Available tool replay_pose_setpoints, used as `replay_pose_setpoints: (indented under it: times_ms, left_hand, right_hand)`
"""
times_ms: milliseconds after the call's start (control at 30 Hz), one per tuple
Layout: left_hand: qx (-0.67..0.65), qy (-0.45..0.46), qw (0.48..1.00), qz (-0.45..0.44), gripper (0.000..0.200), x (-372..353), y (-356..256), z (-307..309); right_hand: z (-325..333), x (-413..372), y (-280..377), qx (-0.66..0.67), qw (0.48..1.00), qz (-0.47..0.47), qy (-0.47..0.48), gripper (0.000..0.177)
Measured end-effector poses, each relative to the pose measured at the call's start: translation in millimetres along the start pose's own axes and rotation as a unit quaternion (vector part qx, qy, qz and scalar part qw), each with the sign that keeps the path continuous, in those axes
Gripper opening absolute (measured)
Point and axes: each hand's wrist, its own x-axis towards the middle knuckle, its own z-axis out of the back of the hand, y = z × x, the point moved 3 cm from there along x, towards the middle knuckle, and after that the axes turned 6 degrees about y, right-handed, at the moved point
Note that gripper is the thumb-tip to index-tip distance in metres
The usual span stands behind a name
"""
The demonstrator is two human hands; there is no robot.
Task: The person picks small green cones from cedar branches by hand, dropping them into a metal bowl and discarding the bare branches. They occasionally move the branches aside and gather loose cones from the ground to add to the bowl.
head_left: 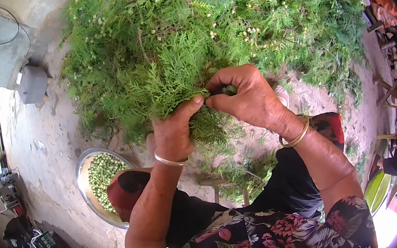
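Observation:
My left hand (174,129) is closed around a leafy evergreen sprig (172,77) with flat, scaly green foliage, and its thumb presses on the stem side. Meeting it at the thumb tip, my right hand (247,95) pinches with thumb and forefinger at the sprig's edge. In the curl of the right fingers shows a small green cone (229,90), partly hidden. To the left of my knee, a metal bowl (82,182) holds many small green cones (105,176). The exact pinch point is covered by the fingertips.
A large heap of evergreen branches (265,20) with pale cones fills the ground ahead. Loose trimmings (250,177) lie between my legs. A grey container (33,84) stands by the left wall. Stacked wood (396,55) and a wooden stool (387,94) are on the right.

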Motion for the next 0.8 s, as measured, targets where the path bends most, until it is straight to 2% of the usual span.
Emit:
replay_pose_setpoints:
  times_ms: [33,167,233,267,300,333,367,400,467,500,567,600,633,800]
  left_hand:
    - [0.054,0.013,0.997,-0.05,0.027,-1,-2,1]
    - [0.034,0.029,0.998,-0.045,0.028,2,-3,4]
    - [0.186,0.047,0.97,-0.149,0.02,4,-11,7]
    - [0.186,0.047,0.97,-0.148,0.02,4,-15,6]
    - [0.122,0.027,0.987,-0.099,0.019,4,-19,5]
    - [0.057,0.006,0.997,-0.049,0.019,4,-19,5]
    - [0.056,0.005,0.997,-0.048,0.019,4,-17,5]
    - [0.019,-0.017,1.0,0.005,0.017,5,-12,7]
    - [-0.018,-0.044,0.997,0.058,0.014,5,-6,9]
    - [-0.078,-0.059,0.992,0.076,0.015,6,-5,9]
    - [-0.138,-0.071,0.983,0.093,0.015,8,-6,8]
    - [-0.282,-0.091,0.945,0.139,0.016,9,-6,6]
    - [-0.42,-0.108,0.883,0.182,0.018,9,-5,2]
    - [-0.426,-0.095,0.881,0.182,0.02,10,-2,0]
  right_hand:
    - [0,-1,2,0.015,1.0,0.002,-0.01,0.013]
    - [1,-2,7,0.052,0.998,-0.006,-0.02,0.015]
    - [-2,-4,2,0.078,0.997,-0.004,-0.024,0.014]
    - [-3,-4,1,0.105,0.994,0.0,-0.029,0.013]
    - [-2,-5,2,0.105,0.994,-0.001,-0.028,0.013]
    - [-2,-6,2,0.18,0.982,-0.054,-0.013,0.014]
    - [-2,-7,1,0.254,0.961,-0.108,0.002,0.015]
    - [2,-7,2,0.253,0.961,-0.109,0.004,0.015]
    - [12,-5,-2,0.41,0.905,-0.112,0.001,0.018]
    - [15,-3,-3,0.441,0.894,-0.079,0.005,0.02]
    - [19,-1,1,0.456,0.886,-0.087,0.003,0.019]
    - [21,-1,2,0.47,0.878,-0.094,0.0,0.019]
    - [22,-1,1,0.482,0.87,-0.102,0.011,0.021]
    - [17,0,2,0.445,0.887,-0.121,0.002,0.021]
